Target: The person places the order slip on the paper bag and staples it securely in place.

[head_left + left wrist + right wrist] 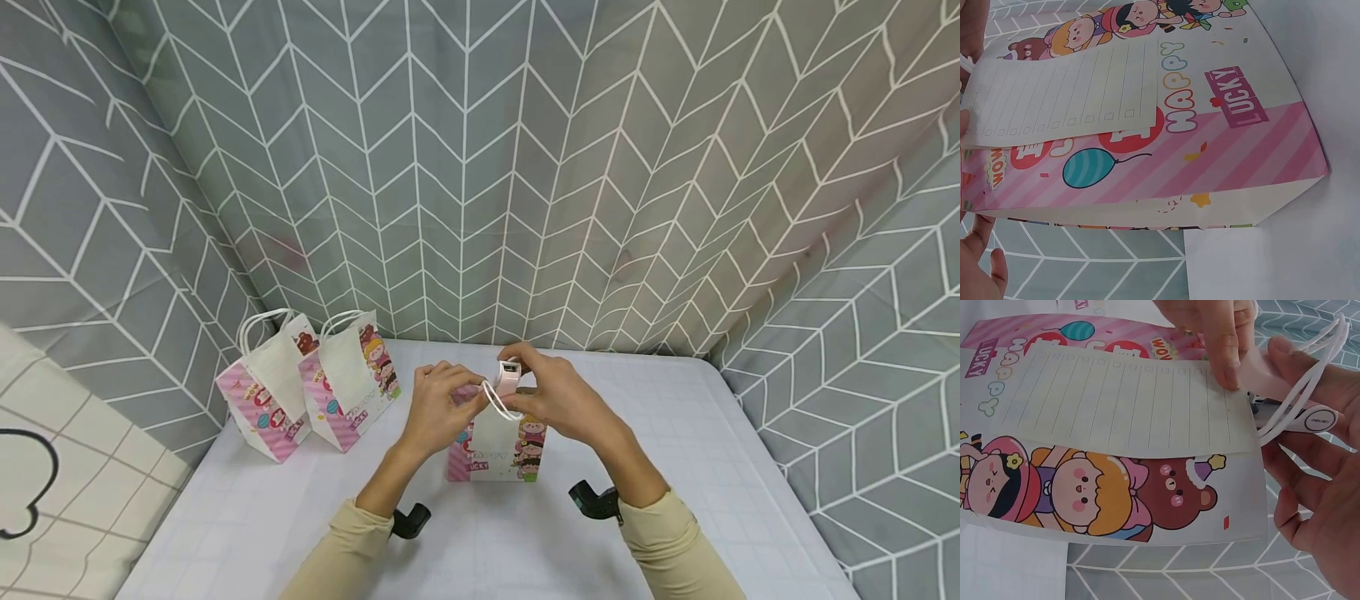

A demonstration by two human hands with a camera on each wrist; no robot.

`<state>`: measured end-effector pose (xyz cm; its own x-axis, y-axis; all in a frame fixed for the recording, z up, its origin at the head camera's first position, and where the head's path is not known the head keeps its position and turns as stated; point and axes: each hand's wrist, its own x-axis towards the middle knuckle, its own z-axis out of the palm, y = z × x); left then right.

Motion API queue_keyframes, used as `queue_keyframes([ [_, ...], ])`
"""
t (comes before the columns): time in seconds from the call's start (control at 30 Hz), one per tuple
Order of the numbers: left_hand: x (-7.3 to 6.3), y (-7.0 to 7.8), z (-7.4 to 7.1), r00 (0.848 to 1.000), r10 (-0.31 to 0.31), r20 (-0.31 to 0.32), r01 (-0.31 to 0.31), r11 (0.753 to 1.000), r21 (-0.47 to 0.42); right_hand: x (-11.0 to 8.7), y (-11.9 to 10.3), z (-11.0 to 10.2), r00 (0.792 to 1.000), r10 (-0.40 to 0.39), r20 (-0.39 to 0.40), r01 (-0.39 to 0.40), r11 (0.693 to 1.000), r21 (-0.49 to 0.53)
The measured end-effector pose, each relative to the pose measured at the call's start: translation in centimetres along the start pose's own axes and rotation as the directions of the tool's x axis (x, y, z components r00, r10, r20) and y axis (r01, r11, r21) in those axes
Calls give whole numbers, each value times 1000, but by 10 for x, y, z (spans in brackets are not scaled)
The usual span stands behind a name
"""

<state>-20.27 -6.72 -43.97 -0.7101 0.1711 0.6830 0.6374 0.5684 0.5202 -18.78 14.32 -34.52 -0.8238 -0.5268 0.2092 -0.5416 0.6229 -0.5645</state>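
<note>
A pink-and-white paper gift bag [529, 450] with cartoon figures stands upright on the table between both hands. A lined sheet of paper [1129, 406] lies flat against its front, its top end at the bag's rim. My left hand [441, 407] pinches the sheet and rim together, thumb on the paper in the right wrist view. My right hand [566, 398] grips a small pale pink stapler [1319, 420] at the rim, right beside the left thumb. White cord handles [1310, 381] loop up past the stapler. Whether its jaws are pressed together is hard to see.
Two similar gift bags, one farther left [262, 404] and one nearer [348, 396], stand at the table's back left, each with a pale sheet on its front. A white cloth covers the table [660, 433]. Grey patterned curtains [465, 167] hang behind and at the sides.
</note>
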Motion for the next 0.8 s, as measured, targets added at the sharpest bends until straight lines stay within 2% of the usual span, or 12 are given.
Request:
queue_keyframes([
  [0.27,0,0,0,1000,-11,-12,11,1000,0,1,-1,0,999,-18,29,19,998,-54],
  [0.43,1,1,0,1000,-17,-2,17,1000,-4,1,1,2,1000,-22,16,23,999,-45],
  [0.7,1,1,-1,1000,-26,18,26,999,-23,2,6,6,996,-93,-4,93,995,-48],
  [0.8,1,0,-3,999,-31,45,32,999,-36,2,7,7,994,-108,-10,107,993,-51],
])
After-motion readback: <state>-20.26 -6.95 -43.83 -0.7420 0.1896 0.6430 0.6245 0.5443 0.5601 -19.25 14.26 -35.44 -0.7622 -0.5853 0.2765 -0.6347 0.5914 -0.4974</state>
